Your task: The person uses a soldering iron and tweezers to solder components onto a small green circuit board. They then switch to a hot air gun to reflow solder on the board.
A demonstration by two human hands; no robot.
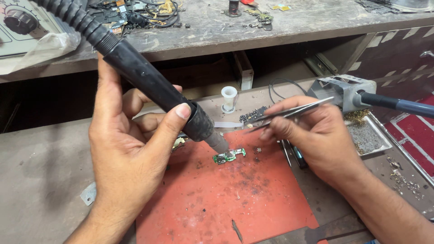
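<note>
My left hand (131, 149) grips a black hot-air wand (149, 79) with a ribbed hose; its metal nozzle (220, 143) points down just over a small green circuit board (229, 156) lying on a red mat (226, 199). My right hand (312, 135) holds metal tweezers (294, 110), whose tips point left, above and to the right of the board. A tiny dark part (258, 150) lies on the mat beside the board.
A white spool (229, 98) and a dark strip board (253, 114) stand behind the mat. A soldering iron in a metal stand (348, 92) and a tray with brass wool (368, 135) are at right. Loose parts litter the upper shelf (212, 31); a control unit (20, 25) sits top left.
</note>
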